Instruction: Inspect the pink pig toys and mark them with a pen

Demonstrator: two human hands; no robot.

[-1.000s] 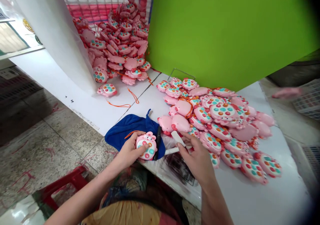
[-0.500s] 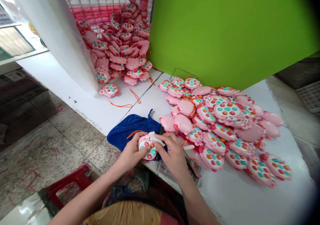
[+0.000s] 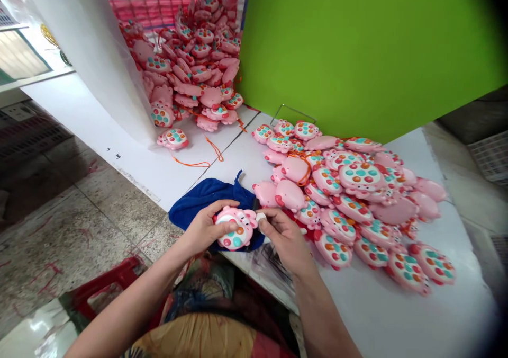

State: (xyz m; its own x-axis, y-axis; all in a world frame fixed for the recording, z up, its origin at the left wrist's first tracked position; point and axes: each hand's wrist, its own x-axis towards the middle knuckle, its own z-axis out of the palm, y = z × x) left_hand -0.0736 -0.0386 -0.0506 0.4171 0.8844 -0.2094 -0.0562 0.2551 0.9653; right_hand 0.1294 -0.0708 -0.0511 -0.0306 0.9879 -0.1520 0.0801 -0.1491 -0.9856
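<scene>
My left hand [image 3: 202, 231] grips a pink pig-shaped toy [image 3: 237, 228] with coloured round buttons, held face up over a blue cloth [image 3: 206, 199] at the table's near edge. My right hand [image 3: 283, 236] pinches a small white piece [image 3: 262, 217] against the toy's right side. A large heap of the same pink toys [image 3: 349, 188] lies just right of my hands on the white table [image 3: 397, 315].
A second heap of pink toys [image 3: 194, 66] with orange cords fills the far left corner beside a white sheet [image 3: 83, 56]. One toy [image 3: 173, 138] lies apart. A green board [image 3: 357, 45] stands behind. A red stool [image 3: 107, 289] stands on the floor.
My right hand left the white tool on the table, came across to the toy and now presses a white piece at its right edge. The toy has turned slightly.
</scene>
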